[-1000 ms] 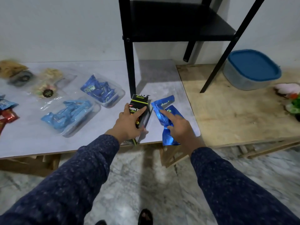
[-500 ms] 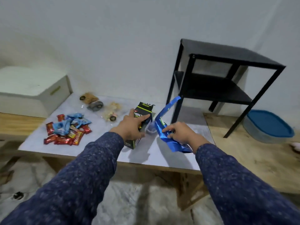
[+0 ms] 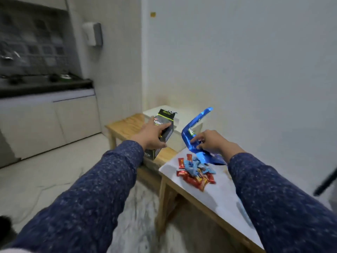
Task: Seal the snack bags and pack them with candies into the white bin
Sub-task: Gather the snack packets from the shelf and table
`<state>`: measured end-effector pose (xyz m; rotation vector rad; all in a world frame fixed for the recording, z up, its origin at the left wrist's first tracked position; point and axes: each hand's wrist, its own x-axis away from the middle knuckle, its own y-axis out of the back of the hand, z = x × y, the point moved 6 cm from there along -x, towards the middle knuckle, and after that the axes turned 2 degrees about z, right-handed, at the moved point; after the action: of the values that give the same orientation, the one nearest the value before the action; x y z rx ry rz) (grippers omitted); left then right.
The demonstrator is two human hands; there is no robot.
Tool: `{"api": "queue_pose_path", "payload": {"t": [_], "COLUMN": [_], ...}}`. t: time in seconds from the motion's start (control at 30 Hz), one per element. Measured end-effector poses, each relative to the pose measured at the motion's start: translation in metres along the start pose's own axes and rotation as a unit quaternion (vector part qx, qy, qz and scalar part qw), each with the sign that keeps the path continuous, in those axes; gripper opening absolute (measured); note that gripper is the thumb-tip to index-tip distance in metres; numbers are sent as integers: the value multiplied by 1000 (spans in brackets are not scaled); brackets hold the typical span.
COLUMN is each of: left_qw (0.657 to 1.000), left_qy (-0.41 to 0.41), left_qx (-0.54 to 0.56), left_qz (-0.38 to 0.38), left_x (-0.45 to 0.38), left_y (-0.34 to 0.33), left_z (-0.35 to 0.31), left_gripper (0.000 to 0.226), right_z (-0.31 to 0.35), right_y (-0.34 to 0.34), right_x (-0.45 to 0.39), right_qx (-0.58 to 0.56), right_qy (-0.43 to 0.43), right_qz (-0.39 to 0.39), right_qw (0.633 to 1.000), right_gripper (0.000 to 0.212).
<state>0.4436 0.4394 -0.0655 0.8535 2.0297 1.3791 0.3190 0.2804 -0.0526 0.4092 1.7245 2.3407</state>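
Above the table's (image 3: 218, 201) left end, left hand (image 3: 151, 136) grips the black snack box (image 3: 163, 125), right hand (image 3: 209, 143) pinches the blue bag (image 3: 193, 132); candies (image 3: 196, 170) below, seemingly heaped.

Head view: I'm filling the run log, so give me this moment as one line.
left hand: holds black snack box | right hand: holds blue snack bag | white bin: just beyond both | candies: piled on table

I'm looking into a home kitchen: at ten o'clock a dark countertop (image 3: 45, 85) with a stove, pale cabinets (image 3: 54, 123) beneath, a tiled wall behind, and a wall-mounted dispenser (image 3: 93, 33) at eleven o'clock.
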Motion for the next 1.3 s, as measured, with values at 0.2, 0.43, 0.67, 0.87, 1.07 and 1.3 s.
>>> {"api": "queue_pose_path", "payload": {"t": [0.2, 0.43, 0.67, 0.87, 1.07, 1.3], "left_qw": [989, 940, 847, 738, 681, 657], "left_qy": [140, 331, 514, 656, 706, 725], "left_qx": [14, 18, 39, 68, 135, 200], "left_qz": [-54, -77, -130, -144, -141, -49], "left_x": [47, 105, 216, 355, 446, 479], "left_y": [48, 73, 95, 71, 31, -65], "left_z": [159, 330, 460, 531, 632, 752], "left_gripper": [85, 83, 86, 86, 89, 76], "right_z": [146, 313, 497, 637, 756, 832], "right_y": [-33, -95, -174, -279, -400, -566], "right_x": [-107, -223, -289, -260, -229, -233], "right_qx": [27, 46, 67, 101, 111, 184], "right_qy": [137, 281, 421, 518, 544, 551], "right_qz": [43, 111, 195, 273, 334, 411], "right_qw": [989, 952, 883, 805, 762, 703], "right_gripper": [35, 33, 33, 31, 33, 32]}}
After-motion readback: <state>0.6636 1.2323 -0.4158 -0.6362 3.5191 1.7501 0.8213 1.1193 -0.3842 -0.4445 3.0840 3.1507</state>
